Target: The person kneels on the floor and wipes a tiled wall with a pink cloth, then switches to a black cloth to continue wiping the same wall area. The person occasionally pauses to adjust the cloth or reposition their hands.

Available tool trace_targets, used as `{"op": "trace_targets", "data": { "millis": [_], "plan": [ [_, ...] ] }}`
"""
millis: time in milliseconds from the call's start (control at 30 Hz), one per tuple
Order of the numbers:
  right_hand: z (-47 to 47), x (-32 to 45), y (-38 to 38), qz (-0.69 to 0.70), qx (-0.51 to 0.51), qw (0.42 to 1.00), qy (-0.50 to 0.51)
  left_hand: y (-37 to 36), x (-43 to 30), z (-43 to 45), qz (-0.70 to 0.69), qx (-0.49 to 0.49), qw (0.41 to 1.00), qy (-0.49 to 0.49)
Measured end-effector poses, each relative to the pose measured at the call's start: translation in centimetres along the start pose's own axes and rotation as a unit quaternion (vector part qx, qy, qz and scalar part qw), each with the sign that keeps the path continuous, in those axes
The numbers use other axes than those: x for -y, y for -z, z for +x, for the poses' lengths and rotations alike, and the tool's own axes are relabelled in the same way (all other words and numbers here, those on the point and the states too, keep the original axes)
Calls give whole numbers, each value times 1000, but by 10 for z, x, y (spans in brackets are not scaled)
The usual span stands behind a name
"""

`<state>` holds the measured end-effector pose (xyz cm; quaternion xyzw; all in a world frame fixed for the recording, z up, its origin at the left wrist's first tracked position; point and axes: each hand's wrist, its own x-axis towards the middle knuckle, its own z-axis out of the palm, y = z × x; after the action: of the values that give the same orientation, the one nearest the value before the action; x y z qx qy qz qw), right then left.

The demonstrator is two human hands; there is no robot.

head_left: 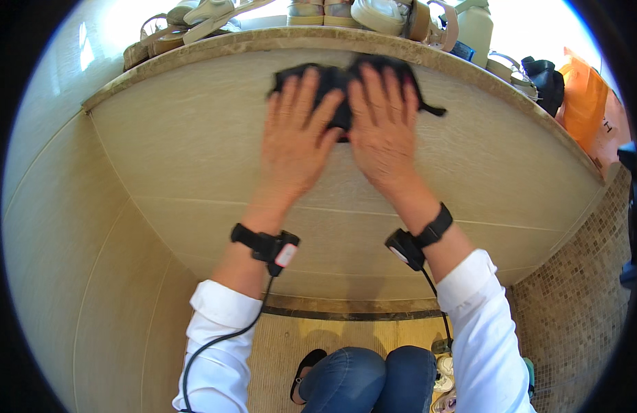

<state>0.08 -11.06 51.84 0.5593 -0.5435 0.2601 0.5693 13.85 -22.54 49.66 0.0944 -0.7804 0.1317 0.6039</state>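
A dark black cloth (pixel 318 93) is pressed against the beige tiled wall (pixel 194 149) just below a stone ledge, slightly blurred. Over its left part lies my left hand (pixel 298 139), flat with fingers spread. My right hand (pixel 383 129) rests flat on the right part, fingers also apart, its tips near the ledge. Neither hand curls around the fabric. A thin black strip of the cloth sticks out to the right of my right hand. Between the two hands a small bit of red shows at the cloth's lower edge.
Shoes and sandals (pixel 378 18) line the stone ledge (pixel 318 35), with a pale green bottle (pixel 476 33) and an orange bag (pixel 584 103) to the right. Cables run from black wrist straps (pixel 269 248) along both arms. More shoes (pixel 445 371) sit on the floor beside my knees (pixel 344 379).
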Motion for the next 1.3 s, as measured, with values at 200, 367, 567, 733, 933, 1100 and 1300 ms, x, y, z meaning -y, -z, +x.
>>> {"op": "trace_targets", "data": {
  "millis": [200, 367, 567, 733, 933, 1100, 1300],
  "plan": [
    [35, 44, -28, 47, -39, 997, 43, 14, 50, -20, 46, -40, 998, 25],
    [-22, 40, -19, 60, 83, 990, 95, -13, 14, -95, 32, 0, 996, 88],
    [-96, 52, 5, 80, 168, 971, 149, -14, -39, -183, -42, 114, 980, 154],
    [-50, 58, -22, 96, 96, 984, 118, -23, -11, -147, 4, 23, 984, 176],
    [-81, 72, -23, 101, 147, 975, 131, -29, -34, -190, 1, 55, 978, 200],
    [-187, 66, 8, 73, 309, 929, 189, -23, -88, -279, -107, 217, 945, 219],
    [-176, 100, -28, 151, 284, 924, 206, -32, -71, -302, -48, 131, 952, 274]
  ]
}}
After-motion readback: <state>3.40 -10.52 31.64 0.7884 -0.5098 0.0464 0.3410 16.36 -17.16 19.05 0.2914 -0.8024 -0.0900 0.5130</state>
